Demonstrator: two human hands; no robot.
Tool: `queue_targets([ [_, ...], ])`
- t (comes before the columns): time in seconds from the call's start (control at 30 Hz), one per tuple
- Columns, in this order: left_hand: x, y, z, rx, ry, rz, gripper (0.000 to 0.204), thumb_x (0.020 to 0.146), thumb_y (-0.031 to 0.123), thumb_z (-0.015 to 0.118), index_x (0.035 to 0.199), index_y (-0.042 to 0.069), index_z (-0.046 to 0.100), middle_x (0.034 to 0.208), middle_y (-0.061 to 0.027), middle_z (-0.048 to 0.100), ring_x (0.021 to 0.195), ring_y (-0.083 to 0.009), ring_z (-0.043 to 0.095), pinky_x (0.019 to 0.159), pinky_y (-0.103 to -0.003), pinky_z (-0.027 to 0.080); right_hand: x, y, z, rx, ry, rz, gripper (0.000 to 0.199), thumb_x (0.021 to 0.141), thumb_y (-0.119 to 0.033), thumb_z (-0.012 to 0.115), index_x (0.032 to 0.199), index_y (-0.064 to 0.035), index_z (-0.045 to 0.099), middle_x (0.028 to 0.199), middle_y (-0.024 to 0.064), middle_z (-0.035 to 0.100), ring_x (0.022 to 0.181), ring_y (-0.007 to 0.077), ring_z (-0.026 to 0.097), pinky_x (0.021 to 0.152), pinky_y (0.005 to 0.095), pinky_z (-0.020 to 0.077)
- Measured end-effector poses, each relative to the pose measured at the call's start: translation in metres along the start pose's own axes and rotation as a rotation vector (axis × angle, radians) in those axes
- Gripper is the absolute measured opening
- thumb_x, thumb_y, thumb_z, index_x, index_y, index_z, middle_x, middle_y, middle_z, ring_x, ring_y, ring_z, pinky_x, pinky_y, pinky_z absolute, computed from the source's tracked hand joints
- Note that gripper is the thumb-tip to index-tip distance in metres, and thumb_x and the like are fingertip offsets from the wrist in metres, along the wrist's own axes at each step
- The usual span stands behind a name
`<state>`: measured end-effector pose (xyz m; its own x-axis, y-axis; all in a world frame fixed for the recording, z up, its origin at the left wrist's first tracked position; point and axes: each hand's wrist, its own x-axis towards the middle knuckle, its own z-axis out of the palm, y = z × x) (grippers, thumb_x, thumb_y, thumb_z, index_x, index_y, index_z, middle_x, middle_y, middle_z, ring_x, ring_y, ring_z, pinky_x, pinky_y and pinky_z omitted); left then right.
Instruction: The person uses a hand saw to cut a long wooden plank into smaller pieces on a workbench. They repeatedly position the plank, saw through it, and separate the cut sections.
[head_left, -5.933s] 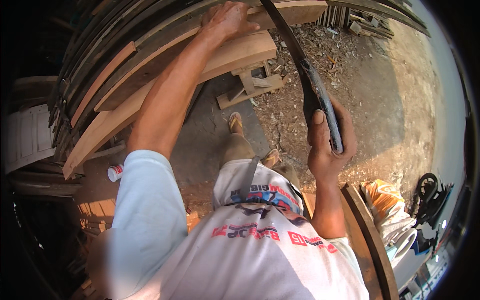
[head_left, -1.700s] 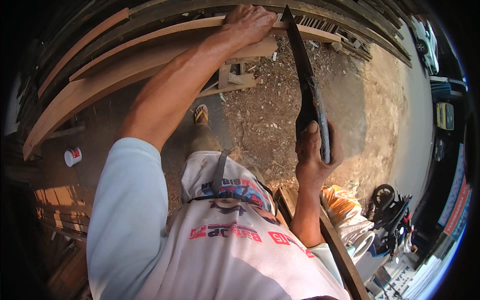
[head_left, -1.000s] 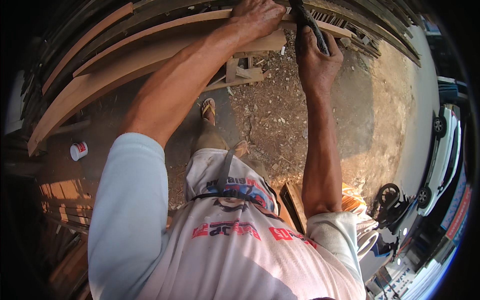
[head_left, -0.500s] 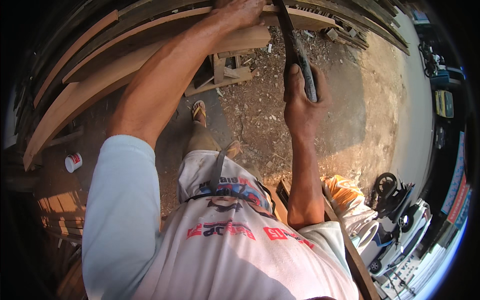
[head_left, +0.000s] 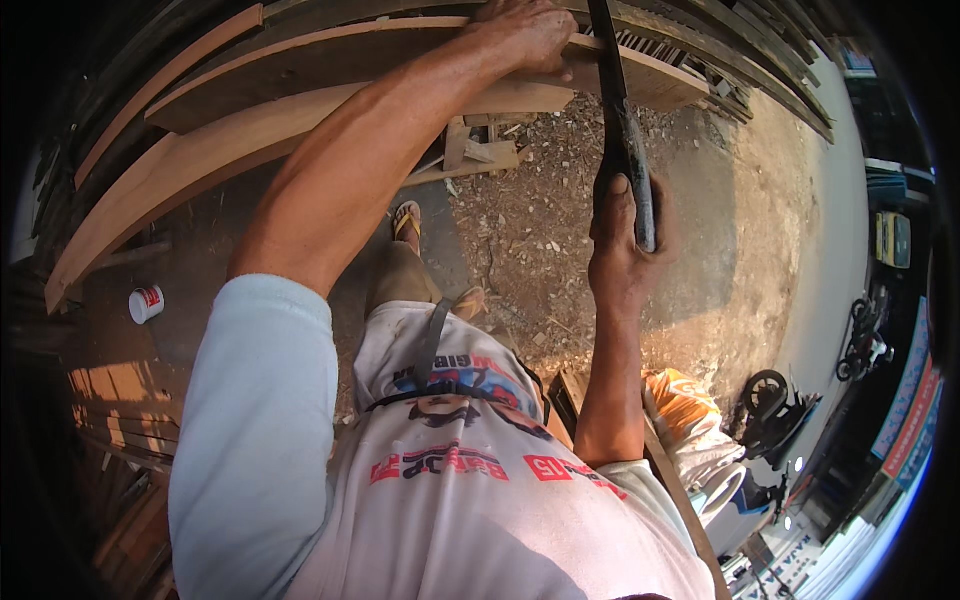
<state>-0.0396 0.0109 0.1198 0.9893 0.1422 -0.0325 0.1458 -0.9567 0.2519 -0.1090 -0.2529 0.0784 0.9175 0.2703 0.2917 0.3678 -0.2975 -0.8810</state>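
A long wooden plank (head_left: 340, 62) stands on edge at the far side, and my left hand (head_left: 528, 35) is closed over its upper edge. In my right hand (head_left: 622, 235) is a handsaw (head_left: 614, 115), its dark blade crossing the plank just right of my left hand. My right thumb lies along the near end of the saw, with the fingers wrapped round it. The blade is seen nearly edge-on, so its teeth and any cut cannot be made out. Closer to me, a second broad plank (head_left: 190, 185) lies below the first.
More timber (head_left: 760, 60) is stacked at the far side. Wood offcuts (head_left: 480, 155) and shavings litter the ground. A white tub (head_left: 146, 304) stands at left. Near right are an orange and white sack (head_left: 685, 410) and a parked motorbike (head_left: 775, 415), with a road beyond.
The view has shifted, so the plank and both hands appear lower and further right. My right hand and the saw sit nearer to me, the blade still across the plank.
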Motion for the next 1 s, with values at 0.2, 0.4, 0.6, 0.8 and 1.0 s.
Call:
queue_targets([
  [0.2, 0.003, -0.013, 0.017, -0.072, 0.188, 0.096, 0.039, 0.089, 0.039, 0.083, 0.108, 0.004, 0.084, 0.111, -0.0232, 0.081, 0.109, -0.0445, 0.078, 0.093, -0.059, 0.061, -0.014, 0.005, 0.001, 0.034, 0.054, 0.025, 0.033, 0.107, -0.019, 0.074, 0.132, 0.0028, 0.07, 0.105, 0.0078, 0.074, 0.089, 0.0122, 0.067, 0.083, 0.0291, 0.0543],
  [0.4, 0.024, -0.021, 0.015, -0.021, 0.11, 0.109, 0.052, 0.086, 0.051, 0.085, 0.107, 0.004, 0.084, 0.111, -0.0247, 0.081, 0.114, -0.0474, 0.076, 0.102, -0.062, 0.056, -0.02, 0.033, 0.019, 0.141, 0.058, 0.07, 0.034, 0.108, -0.015, 0.072, 0.136, 0.0031, 0.068, 0.106, 0.0078, 0.074, 0.087, 0.0106, 0.068, 0.078, 0.0259, 0.0553],
  [0.6, 0.062, -0.04, 0.001, -0.012, -0.115, 0.077, 0.066, 0.082, 0.058, 0.086, 0.114, 0.001, 0.084, 0.118, -0.0293, 0.079, 0.111, -0.0485, 0.076, 0.092, -0.062, 0.061, 0.011, 0.001, 0.021, 0.106, 0.075, 0.062, 0.037, 0.108, -0.021, 0.075, 0.135, 0.0026, 0.069, 0.106, 0.0081, 0.075, 0.09, 0.012, 0.07, 0.081, 0.0277, 0.0564],
  [0.8, 0.062, -0.038, -0.015, -0.177, -0.352, 0.011, 0.071, 0.085, 0.053, 0.086, 0.129, -0.002, 0.077, 0.132, -0.0303, 0.074, 0.125, -0.0487, 0.07, 0.104, -0.062, 0.054, 0.022, -0.006, 0.023, -0.011, 0.098, 0.122, 0.038, 0.108, -0.025, 0.075, 0.134, 0.0025, 0.07, 0.111, 0.0106, 0.077, 0.096, 0.0143, 0.071, 0.087, 0.0307, 0.0567],
  [1.0, 0.027, -0.021, 0.023, 0.02, 0.06, 0.117, 0.055, 0.088, 0.044, 0.09, 0.117, -0.001, 0.075, 0.103, -0.0246, 0.08, 0.103, -0.0403, 0.081, 0.097, -0.057, 0.061, -0.019, 0.046, 0.026, 0.12, 0.111, 0.117, 0.046, 0.107, -0.028, 0.07, 0.141, 0.0037, 0.067, 0.101, 0.0103, 0.075, 0.081, 0.0138, 0.069, 0.077, 0.0296, 0.0558],
])
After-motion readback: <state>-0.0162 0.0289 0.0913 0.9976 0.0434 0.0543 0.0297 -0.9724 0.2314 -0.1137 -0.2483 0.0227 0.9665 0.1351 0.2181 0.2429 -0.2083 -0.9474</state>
